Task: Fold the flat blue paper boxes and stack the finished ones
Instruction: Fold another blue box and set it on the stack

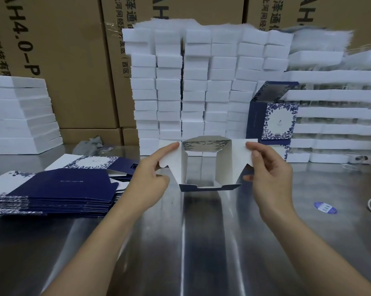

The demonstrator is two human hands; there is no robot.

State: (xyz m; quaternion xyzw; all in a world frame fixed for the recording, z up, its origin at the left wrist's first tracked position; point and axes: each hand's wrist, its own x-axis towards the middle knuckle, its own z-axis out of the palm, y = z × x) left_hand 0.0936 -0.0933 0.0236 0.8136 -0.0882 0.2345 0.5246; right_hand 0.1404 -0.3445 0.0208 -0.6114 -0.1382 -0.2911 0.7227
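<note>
Two hands are counted, one left hand (150,178) and one right hand (267,178), and a single half-opened blue paper box (203,165) is held between them. One pile of flat blue boxes (58,189) is seen at the left; its sheets are too tightly layered to be numbered. One folded blue box (274,118) is seen standing at the back right. The white foam blocks (193,92) in the middle are stacked in six columns – their total cannot be told. One pile of white foam slabs (20,116) is counted at the left and one of white trays (329,116) at the right. At least five brown cartons (73,71) are partly seen behind. One round blue sticker (325,207) and one grey cloth (92,144) are counted.
</note>
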